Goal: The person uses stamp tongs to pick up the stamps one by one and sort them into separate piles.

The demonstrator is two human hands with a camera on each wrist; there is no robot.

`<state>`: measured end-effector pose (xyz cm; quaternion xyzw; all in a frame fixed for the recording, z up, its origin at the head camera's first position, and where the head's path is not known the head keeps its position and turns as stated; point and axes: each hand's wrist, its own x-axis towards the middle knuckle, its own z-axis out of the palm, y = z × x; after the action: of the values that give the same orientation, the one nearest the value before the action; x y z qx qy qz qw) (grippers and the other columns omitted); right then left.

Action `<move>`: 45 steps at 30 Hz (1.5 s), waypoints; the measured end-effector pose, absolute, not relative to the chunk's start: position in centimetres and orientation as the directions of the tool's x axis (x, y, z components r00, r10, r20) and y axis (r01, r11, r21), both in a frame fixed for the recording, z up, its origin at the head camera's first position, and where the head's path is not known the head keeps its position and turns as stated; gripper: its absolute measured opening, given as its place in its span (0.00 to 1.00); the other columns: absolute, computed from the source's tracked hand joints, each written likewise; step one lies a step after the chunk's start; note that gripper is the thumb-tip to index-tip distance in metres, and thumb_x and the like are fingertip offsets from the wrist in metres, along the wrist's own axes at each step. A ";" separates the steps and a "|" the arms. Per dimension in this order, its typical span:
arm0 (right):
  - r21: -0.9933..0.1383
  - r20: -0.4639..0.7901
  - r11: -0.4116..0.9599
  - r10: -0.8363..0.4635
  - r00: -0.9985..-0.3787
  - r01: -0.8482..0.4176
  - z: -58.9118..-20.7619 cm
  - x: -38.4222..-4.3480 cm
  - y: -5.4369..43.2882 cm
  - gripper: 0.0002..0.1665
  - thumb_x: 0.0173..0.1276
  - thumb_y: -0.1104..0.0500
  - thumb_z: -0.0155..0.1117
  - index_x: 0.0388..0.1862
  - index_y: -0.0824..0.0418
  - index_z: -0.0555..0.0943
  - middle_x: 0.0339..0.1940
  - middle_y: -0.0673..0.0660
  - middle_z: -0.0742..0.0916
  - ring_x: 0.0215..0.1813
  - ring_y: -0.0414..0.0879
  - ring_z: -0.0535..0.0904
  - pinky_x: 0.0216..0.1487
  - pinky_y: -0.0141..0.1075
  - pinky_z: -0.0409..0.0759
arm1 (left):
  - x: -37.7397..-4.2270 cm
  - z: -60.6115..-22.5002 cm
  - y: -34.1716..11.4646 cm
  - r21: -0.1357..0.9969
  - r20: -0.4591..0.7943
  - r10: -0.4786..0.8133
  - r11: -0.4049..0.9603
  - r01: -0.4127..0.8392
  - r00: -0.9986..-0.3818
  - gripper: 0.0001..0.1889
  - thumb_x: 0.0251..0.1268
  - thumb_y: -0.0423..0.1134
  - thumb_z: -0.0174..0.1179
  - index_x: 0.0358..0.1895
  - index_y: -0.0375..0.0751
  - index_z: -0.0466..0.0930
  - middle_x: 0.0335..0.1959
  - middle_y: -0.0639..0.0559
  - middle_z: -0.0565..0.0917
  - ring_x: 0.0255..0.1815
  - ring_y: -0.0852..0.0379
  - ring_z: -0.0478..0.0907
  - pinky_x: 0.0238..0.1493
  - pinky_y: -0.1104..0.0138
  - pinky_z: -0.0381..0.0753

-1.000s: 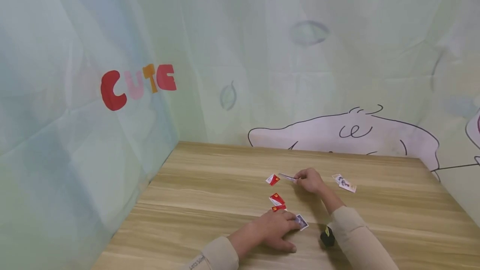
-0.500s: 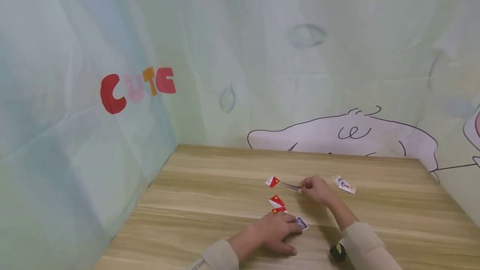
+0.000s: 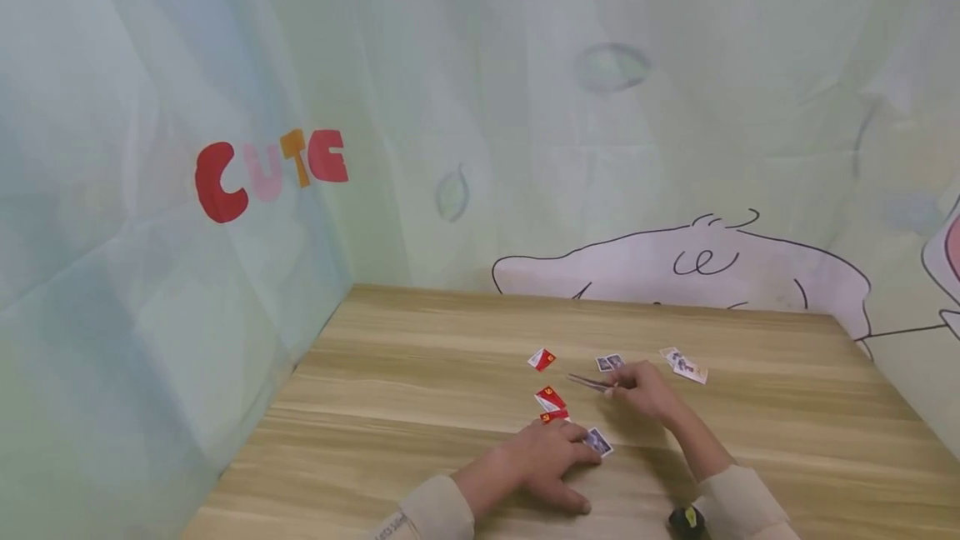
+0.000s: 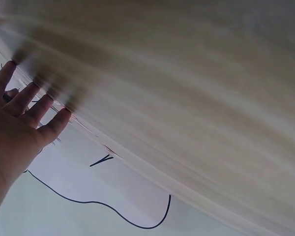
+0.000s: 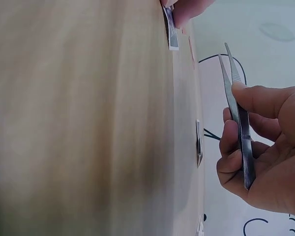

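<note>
My right hand (image 3: 645,394) grips a pair of metal tweezers (image 5: 242,128) above the table. Their tips stand slightly apart, and nothing shows between them. Just behind that hand lie two small cards with dark pictures (image 3: 609,362), overlapping. My left hand (image 3: 551,461) rests on the table with its fingers extended and spread. Its fingertips touch another dark picture card (image 3: 597,442), partly covered by the fingers. Beyond the left hand are two red-and-white cards (image 3: 550,398), the nearer one partly hidden. A further red-and-white card (image 3: 542,359) lies farther back, left of the tweezers.
Overlapping pale picture cards (image 3: 686,367) lie to the right on the wooden table (image 3: 397,373). A small black object with a yellow-green mark (image 3: 686,522) is beside the right sleeve. A printed cloth backdrop (image 3: 480,107) stands along the table's back and left.
My right hand has drawn right and nearer with the tweezers. The two dark picture cards behind it have come into view. The left hand has stayed in place.
</note>
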<state>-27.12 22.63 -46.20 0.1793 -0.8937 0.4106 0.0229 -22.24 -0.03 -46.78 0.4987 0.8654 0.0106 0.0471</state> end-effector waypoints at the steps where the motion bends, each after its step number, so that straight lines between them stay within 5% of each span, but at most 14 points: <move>1: -0.726 0.186 0.598 -0.304 -0.935 -0.339 -46.2 -27.0 22.7 0.03 0.53 0.69 0.65 0.29 0.68 0.82 0.22 0.51 0.80 0.24 0.42 0.70 0.26 0.33 0.70 | -22.2 -46.8 -0.1 0.067 -0.072 0.864 0.503 0.862 -0.498 0.33 0.53 0.67 0.56 0.63 0.63 0.70 0.63 0.54 0.67 0.63 0.57 0.62 0.54 0.55 0.69; 45: -0.764 -0.025 0.556 -0.531 -0.847 -0.326 -45.7 -22.1 28.2 0.09 0.53 0.62 0.68 0.33 0.65 0.83 0.27 0.48 0.84 0.29 0.39 0.76 0.32 0.33 0.74 | -22.0 -47.1 0.1 0.041 -0.033 0.872 0.489 0.871 -0.488 0.31 0.55 0.65 0.56 0.63 0.60 0.71 0.61 0.54 0.69 0.61 0.59 0.64 0.55 0.62 0.68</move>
<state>-22.06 28.16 -45.72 0.2457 -0.8729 0.4018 -0.1275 -22.04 0.08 -47.09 0.5055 0.8624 0.0091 0.0246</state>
